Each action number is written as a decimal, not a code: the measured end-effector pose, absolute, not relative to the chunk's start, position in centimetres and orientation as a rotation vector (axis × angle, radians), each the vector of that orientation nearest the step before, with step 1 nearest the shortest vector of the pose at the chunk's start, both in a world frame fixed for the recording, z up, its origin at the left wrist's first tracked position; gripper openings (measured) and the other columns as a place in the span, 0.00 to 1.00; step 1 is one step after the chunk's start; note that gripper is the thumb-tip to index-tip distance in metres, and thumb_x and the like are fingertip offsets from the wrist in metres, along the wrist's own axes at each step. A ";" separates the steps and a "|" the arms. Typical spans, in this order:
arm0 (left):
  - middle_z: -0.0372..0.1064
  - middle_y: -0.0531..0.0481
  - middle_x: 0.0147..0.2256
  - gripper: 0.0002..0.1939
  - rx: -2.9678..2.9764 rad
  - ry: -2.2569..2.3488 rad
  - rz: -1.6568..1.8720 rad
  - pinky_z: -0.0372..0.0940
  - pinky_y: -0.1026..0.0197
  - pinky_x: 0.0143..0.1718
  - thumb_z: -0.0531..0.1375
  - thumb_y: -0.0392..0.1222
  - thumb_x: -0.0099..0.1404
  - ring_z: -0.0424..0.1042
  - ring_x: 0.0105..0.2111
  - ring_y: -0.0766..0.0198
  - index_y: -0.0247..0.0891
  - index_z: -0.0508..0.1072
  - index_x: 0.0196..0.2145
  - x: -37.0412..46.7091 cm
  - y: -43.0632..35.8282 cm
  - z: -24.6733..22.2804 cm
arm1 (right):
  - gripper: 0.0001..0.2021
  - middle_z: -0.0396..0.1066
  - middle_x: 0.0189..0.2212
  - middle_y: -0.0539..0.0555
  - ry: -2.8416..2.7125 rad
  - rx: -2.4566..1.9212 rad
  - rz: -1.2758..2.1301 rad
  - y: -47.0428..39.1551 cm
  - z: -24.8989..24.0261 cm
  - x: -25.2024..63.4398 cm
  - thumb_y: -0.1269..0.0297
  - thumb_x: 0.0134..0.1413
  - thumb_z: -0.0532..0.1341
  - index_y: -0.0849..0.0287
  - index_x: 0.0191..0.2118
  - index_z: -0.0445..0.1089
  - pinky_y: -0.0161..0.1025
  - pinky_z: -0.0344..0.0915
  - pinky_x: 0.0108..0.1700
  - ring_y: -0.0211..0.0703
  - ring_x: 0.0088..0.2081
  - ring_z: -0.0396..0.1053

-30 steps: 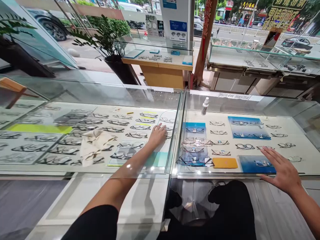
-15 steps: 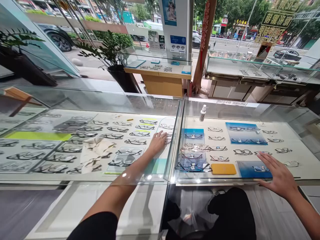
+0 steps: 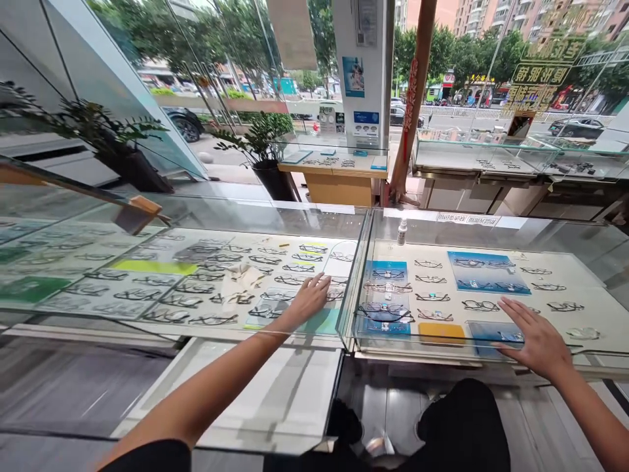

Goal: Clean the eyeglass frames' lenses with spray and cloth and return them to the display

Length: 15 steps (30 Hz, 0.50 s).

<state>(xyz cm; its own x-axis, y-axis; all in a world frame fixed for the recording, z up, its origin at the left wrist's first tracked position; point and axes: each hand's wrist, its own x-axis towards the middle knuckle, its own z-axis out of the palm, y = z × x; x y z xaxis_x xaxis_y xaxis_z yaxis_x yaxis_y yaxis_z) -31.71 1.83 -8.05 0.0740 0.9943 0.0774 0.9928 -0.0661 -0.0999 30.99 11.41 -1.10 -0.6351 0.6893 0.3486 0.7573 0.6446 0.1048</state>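
Observation:
My left hand [image 3: 310, 300] is over the glass top of the left display case [image 3: 289, 219], fingers stretched out and holding nothing. Under and around it are eyeglasses [image 3: 299, 268] in rows. A crumpled beige cloth [image 3: 240, 283] lies to its left. My right hand [image 3: 539, 339] is spread flat at the front of the right display case [image 3: 570, 239], also without anything in it. Near its fingertips sits a dark-framed pair of glasses [image 3: 480, 306]. A blue panel [image 3: 484, 337] is partly covered by that hand. Whether either palm touches the glass, I cannot tell.
A small white spray bottle [image 3: 402, 232] stands toward the back of the right case. An orange-yellow glasses case [image 3: 441, 333] is near its front. A wooden piece [image 3: 139, 214] rests at the left. Beyond are a potted plant [image 3: 272, 177] and another counter [image 3: 339, 187].
The view has tilted up, and the left case has shifted rightward in it. My left hand has drawn back slightly toward me over the glass. My right hand stays in nearly the same place.

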 end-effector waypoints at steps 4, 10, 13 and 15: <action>0.69 0.39 0.67 0.25 -2.234 -2.046 0.099 0.59 0.43 0.67 0.56 0.33 0.70 0.62 0.71 0.44 0.39 0.76 0.62 -31.4 -1.8 -6.5 | 0.45 0.71 0.68 0.61 -2.569 -1.167 -0.357 12.0 -1.5 30.7 0.30 0.63 0.53 0.54 0.76 0.58 0.57 0.73 0.60 0.66 0.65 0.71; 0.72 0.41 0.65 0.22 -2.366 -1.990 0.221 0.61 0.42 0.67 0.56 0.35 0.73 0.66 0.69 0.44 0.40 0.77 0.61 -30.4 -8.0 -4.2 | 0.48 0.71 0.67 0.63 -2.558 -1.150 -0.374 13.2 -2.2 30.3 0.25 0.61 0.51 0.57 0.73 0.64 0.57 0.75 0.59 0.66 0.65 0.71; 0.74 0.40 0.64 0.21 -2.427 -1.940 0.255 0.63 0.43 0.65 0.55 0.34 0.74 0.69 0.67 0.45 0.41 0.78 0.60 -29.6 -11.0 -3.0 | 0.49 0.70 0.68 0.61 -2.567 -1.142 -0.368 13.7 -2.5 30.3 0.24 0.60 0.50 0.55 0.74 0.63 0.57 0.76 0.59 0.66 0.66 0.71; 0.74 0.40 0.63 0.20 -2.462 -1.910 0.280 0.64 0.45 0.65 0.57 0.35 0.75 0.70 0.66 0.46 0.42 0.79 0.59 -28.8 -12.8 -2.0 | 0.49 0.70 0.68 0.61 -2.567 -1.136 -0.366 13.9 -2.6 30.2 0.23 0.60 0.50 0.55 0.75 0.62 0.58 0.75 0.60 0.66 0.66 0.71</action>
